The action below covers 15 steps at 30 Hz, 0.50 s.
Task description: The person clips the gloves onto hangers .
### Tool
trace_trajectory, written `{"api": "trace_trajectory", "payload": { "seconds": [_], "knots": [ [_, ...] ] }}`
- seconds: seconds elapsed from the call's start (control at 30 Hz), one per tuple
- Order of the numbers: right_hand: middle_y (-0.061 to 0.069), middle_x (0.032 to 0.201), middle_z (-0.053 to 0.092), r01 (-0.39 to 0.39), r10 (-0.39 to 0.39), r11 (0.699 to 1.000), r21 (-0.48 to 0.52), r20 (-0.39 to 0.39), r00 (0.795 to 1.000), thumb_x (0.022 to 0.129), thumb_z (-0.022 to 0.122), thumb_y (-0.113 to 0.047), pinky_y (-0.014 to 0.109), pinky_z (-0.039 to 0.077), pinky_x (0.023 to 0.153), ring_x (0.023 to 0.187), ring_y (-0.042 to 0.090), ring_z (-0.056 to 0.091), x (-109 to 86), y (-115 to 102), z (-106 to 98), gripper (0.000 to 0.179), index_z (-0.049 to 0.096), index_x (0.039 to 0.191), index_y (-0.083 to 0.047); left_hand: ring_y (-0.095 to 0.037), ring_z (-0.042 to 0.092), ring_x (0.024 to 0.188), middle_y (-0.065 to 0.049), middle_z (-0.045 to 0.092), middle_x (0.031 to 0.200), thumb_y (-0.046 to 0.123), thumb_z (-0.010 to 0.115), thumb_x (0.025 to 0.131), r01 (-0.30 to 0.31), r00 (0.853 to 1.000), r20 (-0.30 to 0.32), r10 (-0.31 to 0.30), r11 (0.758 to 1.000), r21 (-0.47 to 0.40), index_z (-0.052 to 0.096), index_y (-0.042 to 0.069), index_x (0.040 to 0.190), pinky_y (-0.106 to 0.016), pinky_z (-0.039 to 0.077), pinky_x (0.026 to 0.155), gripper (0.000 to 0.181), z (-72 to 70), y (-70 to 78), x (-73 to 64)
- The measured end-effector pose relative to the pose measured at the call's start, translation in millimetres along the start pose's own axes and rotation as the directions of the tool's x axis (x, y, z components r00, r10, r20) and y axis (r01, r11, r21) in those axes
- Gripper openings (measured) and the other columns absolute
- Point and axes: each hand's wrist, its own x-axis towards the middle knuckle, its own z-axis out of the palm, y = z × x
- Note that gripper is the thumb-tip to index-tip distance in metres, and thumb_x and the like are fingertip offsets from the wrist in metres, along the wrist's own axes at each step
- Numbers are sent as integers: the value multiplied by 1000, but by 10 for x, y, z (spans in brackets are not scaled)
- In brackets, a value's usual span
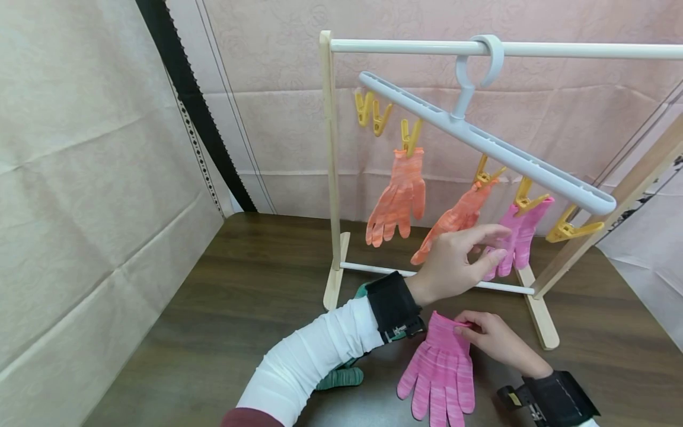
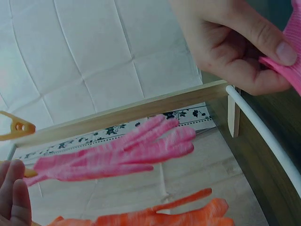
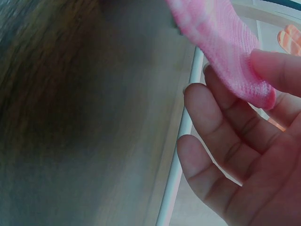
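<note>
My right hand (image 1: 498, 338) pinches the cuff of a loose pink knit glove (image 1: 437, 367), which hangs fingers down over the table. In the right wrist view, thumb and fingers grip the edge of that glove (image 3: 221, 52). My left hand (image 1: 459, 261) is raised in front of the hanging pink glove (image 1: 517, 237), its thumb and index finger apart with nothing seen between them. The left wrist view shows this hanging glove (image 2: 117, 150) clipped near the left fingertips (image 2: 19, 197). A yellow clip (image 1: 528, 198) holds its cuff.
A pale blue hanger (image 1: 491, 139) hangs from a white rail (image 1: 400, 46). Two orange gloves (image 1: 397, 196) hang from clips to the left; a bare yellow clip (image 1: 573, 228) is at the right end. Green knit fabric (image 1: 341, 378) lies partly under my left arm.
</note>
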Motion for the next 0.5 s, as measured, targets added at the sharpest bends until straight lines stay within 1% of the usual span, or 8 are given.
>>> {"api": "trace_trajectory", "payload": {
  "seconds": [0.1,0.17,0.23,0.3,0.37,0.4,0.43,0.5],
  "knots": [
    [-5,73,55,-6,6,1000,4,7,1000,86,56,-17,19,37,54,62,-3,42,3,4,0,10,62,87,-10,0,41,52,0,58,70,16,58,84,24,998,52,-25,1000,9,53,5,119,-6,25,49,38,26,19,15],
    [-5,73,55,-8,8,1000,3,6,1000,86,56,-16,19,37,54,62,-3,42,5,9,-1,9,62,87,-10,-1,31,47,1,50,64,17,58,84,46,995,88,-46,999,1,49,7,124,-9,22,46,42,45,31,34],
    [-4,73,56,-8,8,1000,0,2,1000,85,57,-15,19,37,54,62,-3,42,5,14,-1,8,62,87,-10,-3,27,46,-1,54,69,18,57,84,66,990,123,-65,998,-1,46,8,127,-10,22,47,45,62,42,56],
    [-4,73,56,-5,5,1000,-5,-4,1000,85,57,-13,19,37,54,62,-3,43,2,18,-1,7,62,86,-10,-2,31,49,-3,63,89,19,57,84,72,986,148,-71,997,2,45,7,128,-10,24,47,46,85,50,78],
    [-4,72,55,-5,5,1000,-2,-2,1000,84,57,-13,19,37,54,62,-2,43,1,26,-2,6,62,86,-9,-3,30,49,-4,63,102,20,58,84,75,982,172,-78,997,25,44,8,129,-10,23,47,48,107,62,97],
    [-4,72,55,-5,5,1000,-1,-1,1000,84,57,-12,19,37,54,62,-2,42,-1,30,-2,6,62,86,-9,-3,30,49,-3,63,103,21,57,85,79,978,189,-87,996,47,43,9,130,-10,23,47,49,119,70,106],
    [-4,71,55,-2,2,1000,0,-4,1000,84,58,-12,19,37,54,61,-3,42,-2,33,0,6,62,86,-9,-3,29,48,-1,62,97,22,57,85,84,974,205,-96,994,68,42,10,131,-10,23,47,50,129,78,116],
    [-5,70,54,3,-3,1000,6,-6,1000,84,58,-11,19,37,53,61,-3,42,-6,38,2,5,62,86,-9,-2,27,49,2,59,98,24,58,85,96,965,237,-117,991,97,39,12,133,-9,24,48,53,150,93,134]
  ]
}}
